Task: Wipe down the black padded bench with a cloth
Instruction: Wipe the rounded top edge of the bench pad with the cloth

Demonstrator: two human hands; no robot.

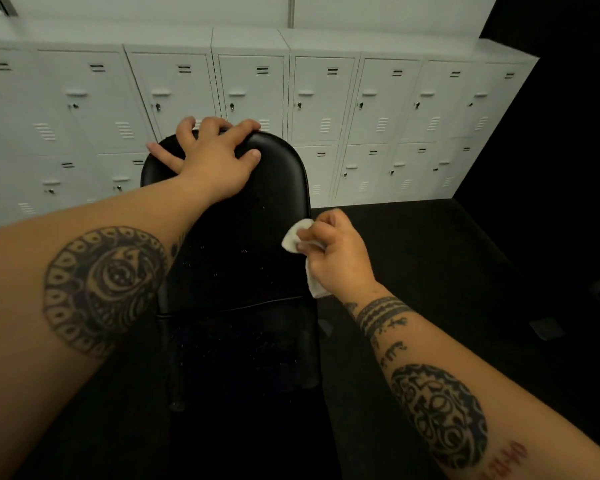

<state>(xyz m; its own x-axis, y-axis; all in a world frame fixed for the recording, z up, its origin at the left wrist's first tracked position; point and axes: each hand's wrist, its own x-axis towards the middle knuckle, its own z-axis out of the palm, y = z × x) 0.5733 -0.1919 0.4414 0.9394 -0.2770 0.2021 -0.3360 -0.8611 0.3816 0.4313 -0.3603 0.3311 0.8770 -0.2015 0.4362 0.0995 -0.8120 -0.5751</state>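
The black padded bench (250, 237) runs away from me down the middle of the head view, its rounded far end near the lockers. Small wet specks dot its padding. My left hand (215, 157) lies spread on the far end, fingers curling over the top edge. My right hand (333, 251) grips a small white cloth (297, 237) at the bench's right edge, about halfway along. Part of the cloth hangs below the palm.
A row of light grey lockers (319, 98) stands right behind the bench's far end. The floor (430, 271) around the bench is dark. A black wall or curtain (568, 133) closes off the right side.
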